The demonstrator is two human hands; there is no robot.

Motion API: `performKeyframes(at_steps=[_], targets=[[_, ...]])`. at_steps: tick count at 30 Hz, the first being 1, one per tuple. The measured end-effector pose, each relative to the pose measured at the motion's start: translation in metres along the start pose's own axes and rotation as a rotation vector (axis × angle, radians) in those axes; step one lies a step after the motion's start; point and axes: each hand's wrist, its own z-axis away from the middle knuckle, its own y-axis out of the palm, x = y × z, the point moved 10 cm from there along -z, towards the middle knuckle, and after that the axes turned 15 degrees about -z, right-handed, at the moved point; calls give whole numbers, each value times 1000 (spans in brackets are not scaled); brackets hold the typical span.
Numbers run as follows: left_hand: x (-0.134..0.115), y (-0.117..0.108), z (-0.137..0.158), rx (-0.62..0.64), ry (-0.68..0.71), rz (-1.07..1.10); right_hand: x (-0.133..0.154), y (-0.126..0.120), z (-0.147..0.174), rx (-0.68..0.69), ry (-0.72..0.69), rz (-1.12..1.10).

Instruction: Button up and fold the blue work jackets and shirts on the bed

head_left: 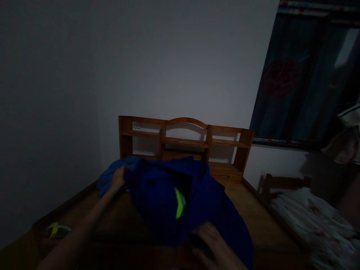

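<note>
A dark blue garment [165, 202], which looks like a work jacket, is spread in a loose heap in front of me. A yellow-green reflective strip [180, 204] shows near its middle. At its upper left edge, my left hand [118, 177] is closed on the cloth with the arm stretched out. My right hand [210, 239] is at the garment's lower front, blurred, with the fingers bent and apart; whether it touches the cloth is unclear. Behind my left hand lies a lighter blue piece of clothing [112, 170].
A wooden headboard with shelves [185, 141] stands against the wall beyond the wooden bed board [258, 213]. A yellow and white item [54, 229] lies at the left front. To the right are a wooden chair back [287, 182], pale cloth [315, 213] and a dark window [295, 82].
</note>
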Motion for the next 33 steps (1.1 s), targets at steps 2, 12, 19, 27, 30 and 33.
performKeyframes(at_steps=[2,12,19,27,30,33], targets=[[3,5,4,12,-15,7,-12,28,-5,15,25,-85],[-117,31,126,448,303,47,-89,-27,-25,-532,343,66],[-107,110,126,703,324,353,-173,-32,-63,-422,708,-131],[-125,135,82,1017,99,1003,-175,-12,-137,-298,656,-66],[-125,128,47,1006,31,1044,-182,-27,-133,-355,640,-51],[-125,114,14,894,135,902,-187,-54,-106,-455,631,-47]])
